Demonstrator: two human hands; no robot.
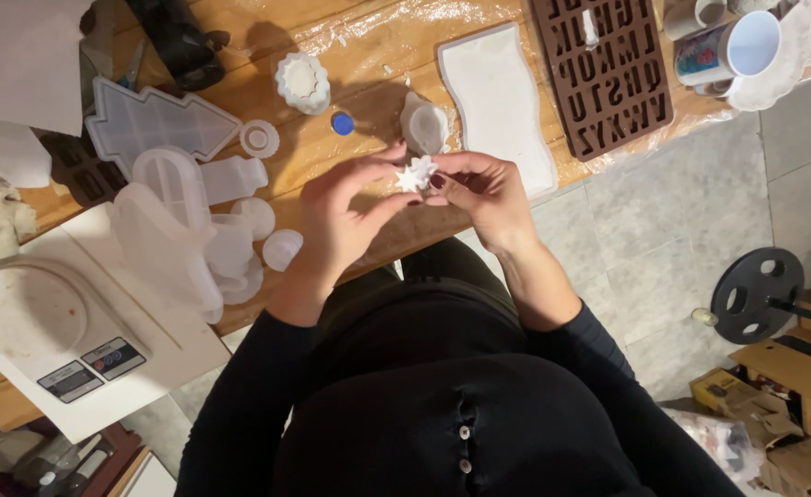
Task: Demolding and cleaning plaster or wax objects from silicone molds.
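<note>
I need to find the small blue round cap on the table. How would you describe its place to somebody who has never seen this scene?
Start at the wooden table covered with clear film. Just beyond the two hands, find the white scalloped round mould and the small glossy clear mould. The small blue round cap lies flat between them, and it is the only blue item among white and clear pieces.

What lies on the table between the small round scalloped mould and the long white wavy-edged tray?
In the head view, a small blue cap and a clear rounded mould lie between the scalloped mould and the wavy-edged tray.
</note>
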